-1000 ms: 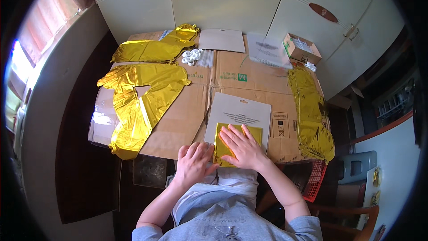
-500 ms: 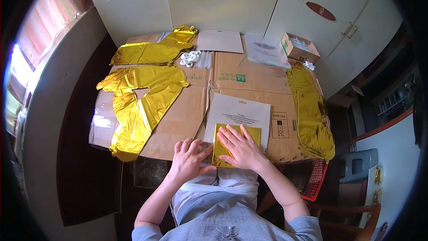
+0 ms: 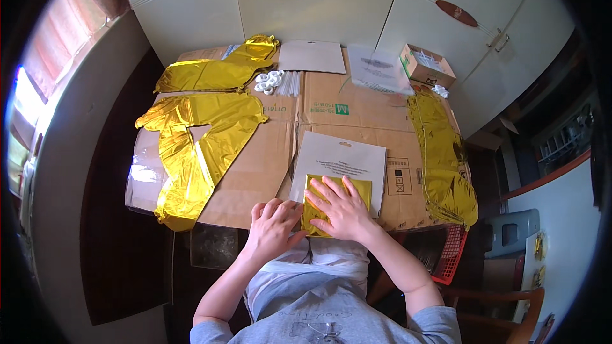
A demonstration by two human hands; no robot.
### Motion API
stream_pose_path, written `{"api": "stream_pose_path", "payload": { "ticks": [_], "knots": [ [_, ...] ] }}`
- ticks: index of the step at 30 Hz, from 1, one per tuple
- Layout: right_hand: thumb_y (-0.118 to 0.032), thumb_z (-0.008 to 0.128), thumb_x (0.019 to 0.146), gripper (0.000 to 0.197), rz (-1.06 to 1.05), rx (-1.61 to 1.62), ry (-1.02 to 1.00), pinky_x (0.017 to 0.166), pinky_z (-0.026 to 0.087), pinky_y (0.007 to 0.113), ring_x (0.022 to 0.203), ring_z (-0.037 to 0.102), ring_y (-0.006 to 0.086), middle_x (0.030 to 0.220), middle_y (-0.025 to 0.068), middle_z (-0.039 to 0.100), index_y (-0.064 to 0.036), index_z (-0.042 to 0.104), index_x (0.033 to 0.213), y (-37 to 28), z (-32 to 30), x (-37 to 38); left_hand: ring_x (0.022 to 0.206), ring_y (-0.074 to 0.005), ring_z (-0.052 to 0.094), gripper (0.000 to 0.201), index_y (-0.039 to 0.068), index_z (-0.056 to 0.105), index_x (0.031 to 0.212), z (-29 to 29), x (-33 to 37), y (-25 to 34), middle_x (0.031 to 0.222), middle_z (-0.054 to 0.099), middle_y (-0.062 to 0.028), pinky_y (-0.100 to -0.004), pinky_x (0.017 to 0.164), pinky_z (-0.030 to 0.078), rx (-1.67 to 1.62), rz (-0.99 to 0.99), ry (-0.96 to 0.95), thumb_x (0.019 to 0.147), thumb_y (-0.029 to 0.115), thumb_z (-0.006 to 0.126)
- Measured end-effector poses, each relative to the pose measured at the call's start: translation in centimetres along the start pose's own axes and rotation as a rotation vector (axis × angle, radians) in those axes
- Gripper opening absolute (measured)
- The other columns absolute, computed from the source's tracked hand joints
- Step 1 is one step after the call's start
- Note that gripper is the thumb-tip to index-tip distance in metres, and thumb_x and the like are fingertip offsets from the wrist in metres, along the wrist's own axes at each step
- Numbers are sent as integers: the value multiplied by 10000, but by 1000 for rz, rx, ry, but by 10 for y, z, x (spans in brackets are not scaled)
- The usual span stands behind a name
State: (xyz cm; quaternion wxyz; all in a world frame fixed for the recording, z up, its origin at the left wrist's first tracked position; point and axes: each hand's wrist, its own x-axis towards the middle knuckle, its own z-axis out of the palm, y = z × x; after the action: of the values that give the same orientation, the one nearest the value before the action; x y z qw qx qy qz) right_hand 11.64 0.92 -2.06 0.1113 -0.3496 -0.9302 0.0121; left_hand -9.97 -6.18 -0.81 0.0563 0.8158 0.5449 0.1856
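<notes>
My right hand (image 3: pixel 338 209) lies flat on a gold foil balloon folded into a square packet (image 3: pixel 312 223), its fingers spread. Under the packet's upper part is a printed white card (image 3: pixel 347 153) with a hang hole at its top. At the packet's left edge rests my left hand (image 3: pixel 274 228), fingers loosely bent and thumb apart, with nothing seen in its grasp. Left of it, a large flat gold foil balloon (image 3: pixel 217 146) is spread on the cardboard. Another gold foil balloon (image 3: pixel 210 73) lies beyond it.
Flattened cardboard (image 3: pixel 357 108) covers the table. Farther back are white ribbon rolls (image 3: pixel 269 81), clear straws (image 3: pixel 290 84), a grey-white card (image 3: pixel 312 57) and a clear printed bag (image 3: pixel 379 70). A small open box (image 3: pixel 427 67) and a long gold foil balloon (image 3: pixel 440 159) lie on the right.
The whole view has shifted very slightly. Both hands keep nearly the same places, the right one still flat on the folded packet.
</notes>
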Motion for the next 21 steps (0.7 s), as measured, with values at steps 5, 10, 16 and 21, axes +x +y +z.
{"api": "stream_pose_path", "payload": {
  "ticks": [5,10,16,21],
  "knots": [
    [-576,531,888,708,11,-11,-11,1164,182,542,1424,312,239,1524,58,377,-203,398,1476,-1,-1,1,1214,-255,481,540,129,622,1237,2,-1,0,1245,562,-40,-468,1001,332,-6,30,30,788,415,715],
    [-617,545,858,812,28,-2,-26,1164,185,535,1426,307,229,1530,48,367,-148,356,1494,-1,0,2,1283,-203,468,559,144,579,1308,3,-2,2,1367,536,-11,-475,994,353,122,178,7,824,402,688],
    [-668,607,769,916,28,12,-103,1140,225,496,1398,334,234,1536,52,354,-130,375,1473,1,-9,9,1296,-172,457,580,155,562,1335,7,-7,2,1392,522,8,-479,1003,362,155,165,-46,828,408,684],
    [-659,653,714,952,31,76,-143,1111,252,469,1390,338,249,1545,58,340,-138,384,1464,4,-13,15,1268,-157,474,547,141,574,1315,3,-5,3,1374,536,9,-467,998,384,163,183,-47,850,413,663]
  ]
}}
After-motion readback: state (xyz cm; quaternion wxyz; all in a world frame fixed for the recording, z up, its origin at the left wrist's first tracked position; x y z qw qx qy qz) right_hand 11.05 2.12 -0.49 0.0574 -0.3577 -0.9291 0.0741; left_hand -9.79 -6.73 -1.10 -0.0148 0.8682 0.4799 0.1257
